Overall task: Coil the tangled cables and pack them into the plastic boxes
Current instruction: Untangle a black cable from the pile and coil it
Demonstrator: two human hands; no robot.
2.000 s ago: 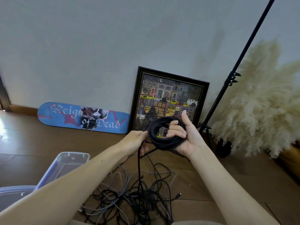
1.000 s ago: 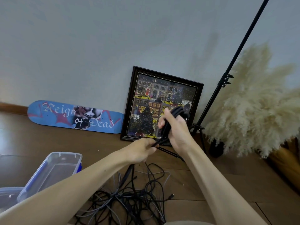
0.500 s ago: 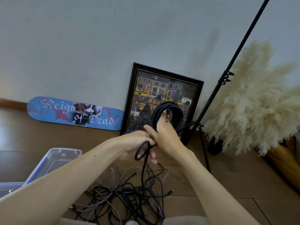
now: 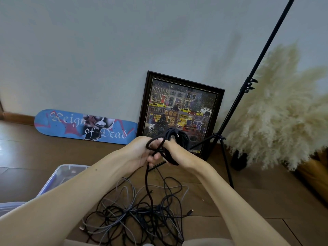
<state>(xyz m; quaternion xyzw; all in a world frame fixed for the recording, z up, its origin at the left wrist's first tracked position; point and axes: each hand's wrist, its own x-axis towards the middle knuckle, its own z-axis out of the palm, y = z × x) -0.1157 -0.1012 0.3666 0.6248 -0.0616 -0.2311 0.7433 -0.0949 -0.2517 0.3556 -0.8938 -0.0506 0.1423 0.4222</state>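
The right hand (image 4: 179, 154) is clamped round a black cable coil (image 4: 178, 139), fingers curled over its loops. Touching it on the left, the left hand (image 4: 139, 153) pinches a small loop of the same cable, though which fingers hold it is hard to tell. From the left hand 1 strand drops to the tangled cables (image 4: 142, 217) on the floor below both hands. A clear plastic box (image 4: 58, 176) sits below and left of the left hand, with a second box (image 4: 10, 206) further left. Beyond the hands a framed picture (image 4: 181, 107) leans on the wall.
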